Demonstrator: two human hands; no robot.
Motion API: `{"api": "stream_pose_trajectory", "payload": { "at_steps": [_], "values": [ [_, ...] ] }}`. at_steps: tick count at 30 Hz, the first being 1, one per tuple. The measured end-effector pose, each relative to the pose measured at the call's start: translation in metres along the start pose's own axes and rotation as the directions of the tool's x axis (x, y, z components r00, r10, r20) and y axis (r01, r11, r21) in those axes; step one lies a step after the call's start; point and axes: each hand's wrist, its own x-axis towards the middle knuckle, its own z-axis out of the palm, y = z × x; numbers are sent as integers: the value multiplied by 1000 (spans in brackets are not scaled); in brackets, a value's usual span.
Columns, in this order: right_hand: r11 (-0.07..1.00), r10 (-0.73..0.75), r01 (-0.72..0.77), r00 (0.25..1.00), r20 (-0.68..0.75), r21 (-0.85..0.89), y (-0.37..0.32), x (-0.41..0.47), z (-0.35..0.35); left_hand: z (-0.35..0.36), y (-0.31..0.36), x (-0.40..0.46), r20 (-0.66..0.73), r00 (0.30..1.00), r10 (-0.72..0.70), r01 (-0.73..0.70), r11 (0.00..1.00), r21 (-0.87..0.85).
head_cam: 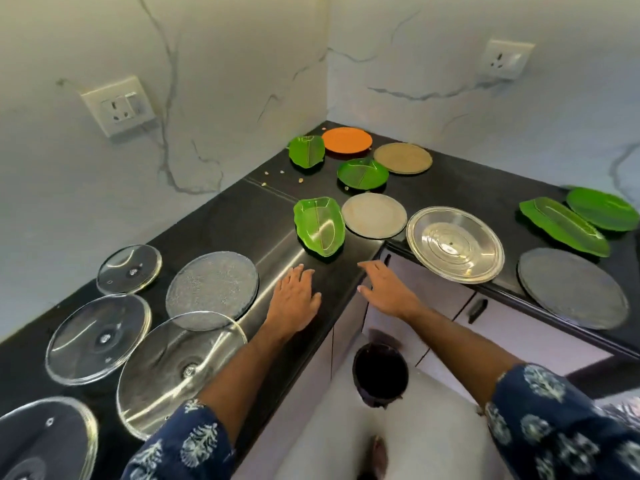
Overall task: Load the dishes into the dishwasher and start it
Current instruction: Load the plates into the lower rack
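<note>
**Dishes spread over black corner counter, both hands empty**

Dishes laid out singly on dark L-shaped counter (242,216), none stacked in view.

Left hand (294,299): palm down, fingers straight and slightly spread, resting flat on counter edge. Holding nothing. Right hand (388,289): fingers extended and loosely apart, hovering past counter corner, above pale cabinet front (426,292). Holding nothing; contact with anything cannot be confirmed.

Just ahead of left fingertips: bright green leaf-shaped plastic dish (319,226), near but apart. Beside it, ahead of right hand: round beige matte plate (374,215). Right of right hand: large round steel plate (455,244), rim overhanging counter edge. Further right: dark grey round plate (573,292), also overhanging; beyond it two long dark green leaf-shaped platters (564,226), (602,209), edges overlapping.

Far ahead of both hands, toward wall corner: small green leaf-shaped bowl (307,151), orange round plate (347,140), tan round plate (402,158), green round divided dish (363,174). A few pale crumbs (282,173) on counter near bowl.

Left of left hand: frosted grey glass disc (212,289), just beside wrist. Further left: four clear round glass lids with centre knobs, (129,269), (98,337), (180,372), (45,441); third one overlaps frosted disc's near rim and lies under left forearm.

Below right forearm, on floor: dark round bin (380,374). Blue patterned sleeves (561,420) on both arms. Two white wall sockets (117,105), (506,58) on marble-look walls.
</note>
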Motion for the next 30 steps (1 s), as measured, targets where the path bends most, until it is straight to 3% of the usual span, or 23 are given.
{"api": "stream_pose_trajectory", "payload": {
  "at_steps": [7, 12, 15, 17, 19, 21, 23, 25, 28, 30],
  "values": [
    [997, 75, -74, 993, 94, -11, 6, 110, 4, 2, -12, 64, 20, 987, -161, 159, 945, -284],
    [914, 258, -244, 966, -1, 323, 8, 165, 20, 5, -18, 100, 31, 972, -234, 229, 906, -356],
    [861, 378, -329, 924, -55, 388, 4, 182, 25, 5, -23, 110, 14, 959, -282, 266, 886, -379],
    [829, 422, -385, 907, -1, 406, 7, 191, 24, 3, -25, 113, 3, 952, -307, 284, 876, -391],
    [737, 418, -434, 895, 154, 518, 11, 194, 23, -1, -25, 115, -4, 943, -331, 297, 851, -433],
    [583, 328, -468, 883, 335, 664, 17, 184, 19, -3, -24, 118, 10, 943, -331, 290, 812, -507],
    [494, 243, -487, 873, 424, 720, 22, 165, 12, -4, -22, 119, 25, 942, -336, 288, 764, -578],
    [431, 226, -491, 871, 436, 757, 26, 141, 5, -3, -20, 116, 6, 958, -287, 237, 778, -581],
    [390, 207, -453, 892, 403, 802, 37, 94, -6, 3, -11, 101, -93, 991, -92, 38, 881, -471],
    [388, 194, -395, 918, 345, 833, 43, 57, -13, 4, -1, 89, -168, 982, -88, -18, 841, -541]
  ]
}}
